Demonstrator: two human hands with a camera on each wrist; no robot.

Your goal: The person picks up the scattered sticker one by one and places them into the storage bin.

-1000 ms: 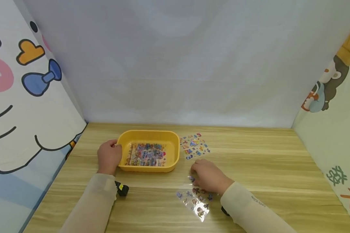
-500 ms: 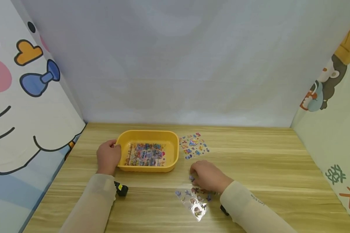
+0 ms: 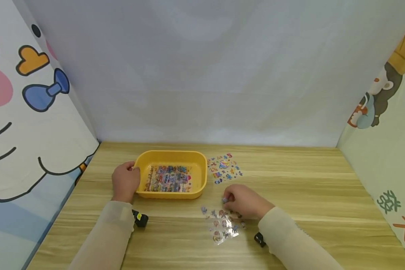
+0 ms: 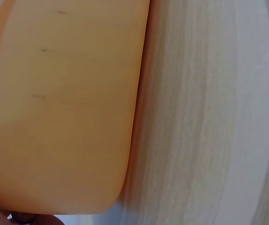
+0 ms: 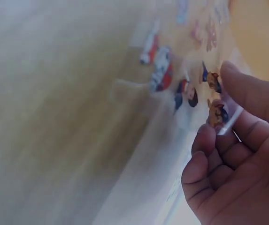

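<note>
My left hand (image 3: 125,182) grips the left end of a yellow plastic tray (image 3: 170,195), its fingertips showing at the tray's edge in the left wrist view. Inside the tray lie clear sheets of small colourful stickers (image 3: 168,179). To the tray's right, my right hand (image 3: 244,200) pinches a corner of a transparent sticker sheet (image 3: 225,224). In the right wrist view, thumb and fingers hold that sheet (image 5: 188,93) by its edge, with cartoon figures printed on it. Light glares off its near part in the head view.
Another clear sticker sheet (image 3: 224,165) lies flat on the wooden table (image 3: 300,183), against the tray's right side. A pale curtain (image 3: 216,75) hangs behind the table. Printed cartoon panels (image 3: 37,150) stand at both sides.
My right hand has turned and lifted slightly, and the sticker sheet in it has shifted up and away from the near edge. The left hand and tray stay in place.
</note>
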